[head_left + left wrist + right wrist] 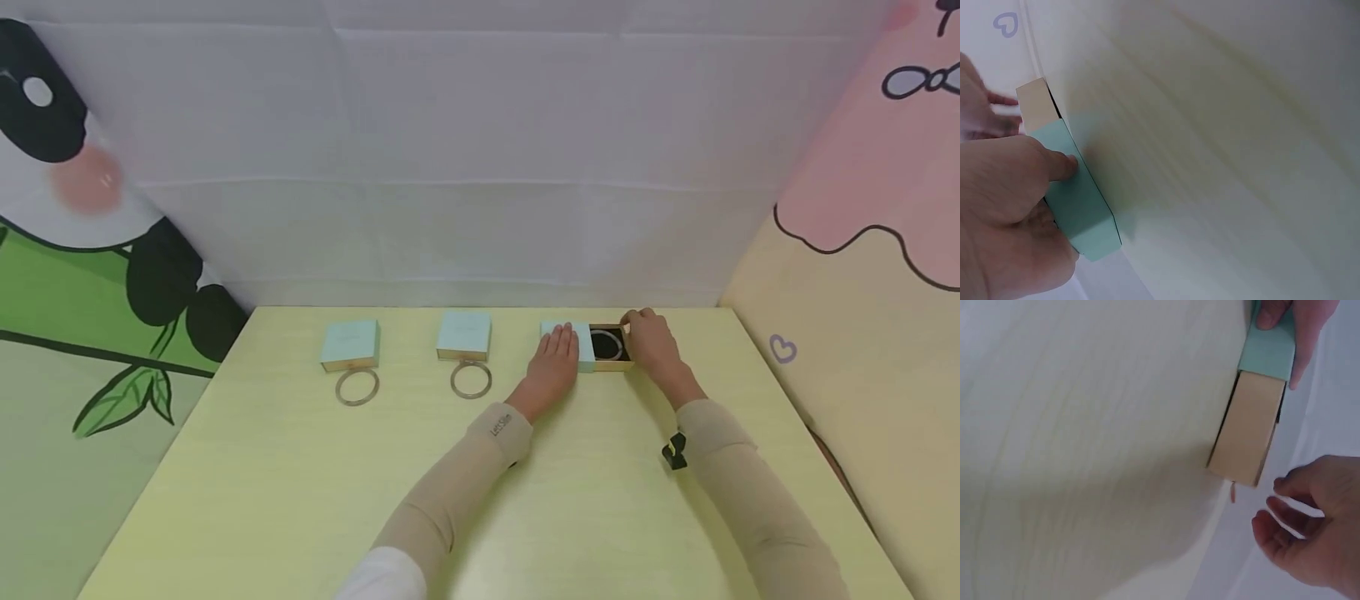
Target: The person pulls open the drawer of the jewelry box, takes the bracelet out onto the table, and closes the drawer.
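Observation:
A pale turquoise slide-out gift box (567, 333) lies at the right of the table's back, its cardboard drawer (1247, 428) drawn partway out to the right. Inside the drawer, a silvery bangle (606, 345) rests on a black lining. My left hand (553, 365) holds the box's sleeve, fingers across the top and thumb (1063, 166) against the front side. At the drawer's outer end is my right hand (654, 343), its fingers bent and a small gap from the cardboard in the right wrist view. A short brown ribbon tab (1233, 492) hangs from that end.
Two more turquoise boxes stand to the left, one in the middle (464, 335) and one farther left (351, 343). In front of them lie a bangle (471, 395) and another bangle (357, 402). A white cloth wall (480, 167) rises behind the table (300, 500).

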Demonstrator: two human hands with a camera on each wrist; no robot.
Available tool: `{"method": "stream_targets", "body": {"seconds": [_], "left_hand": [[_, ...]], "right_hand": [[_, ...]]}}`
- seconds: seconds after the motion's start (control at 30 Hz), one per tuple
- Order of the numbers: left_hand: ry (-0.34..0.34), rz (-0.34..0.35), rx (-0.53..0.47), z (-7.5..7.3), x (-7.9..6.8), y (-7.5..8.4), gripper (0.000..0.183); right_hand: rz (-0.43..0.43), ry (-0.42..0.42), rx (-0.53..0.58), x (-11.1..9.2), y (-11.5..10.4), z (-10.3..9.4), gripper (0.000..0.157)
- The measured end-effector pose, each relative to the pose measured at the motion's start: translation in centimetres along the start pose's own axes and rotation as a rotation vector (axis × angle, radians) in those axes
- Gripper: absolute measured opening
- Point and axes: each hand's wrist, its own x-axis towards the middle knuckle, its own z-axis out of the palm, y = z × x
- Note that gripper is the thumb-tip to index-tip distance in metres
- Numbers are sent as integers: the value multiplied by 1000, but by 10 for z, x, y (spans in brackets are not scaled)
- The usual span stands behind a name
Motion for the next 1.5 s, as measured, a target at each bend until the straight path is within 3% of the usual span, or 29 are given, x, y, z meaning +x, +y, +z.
{"method": "stream_targets", "body": {"seconds": [0.13,0.3,0.6,0.87,1.13,1.33,1.5], "left_hand": [[7,1,6,-1,2,0,53],[8,-13,36,-1,3,-1,53],[16,-1,47,2,1,4,54],[13,-10,49,1,1,6,54],[-13,-16,0,2,5,6,54],[13,-5,24,-3,-1,6,53],[-28,11,2,-2,1,3,53]], "right_hand": [[-129,-108,-68,8,-15,-6,43],[-140,-265,-92,18,-28,-10,56],[-118,-310,-118,21,-32,-7,54],[-62,-364,-108,25,-36,-12,38],[-78,-325,-72,27,-28,-9,38],[-84,-270,-98,23,-28,-10,40],[-85,-239,-144,17,-30,-15,45]]}}
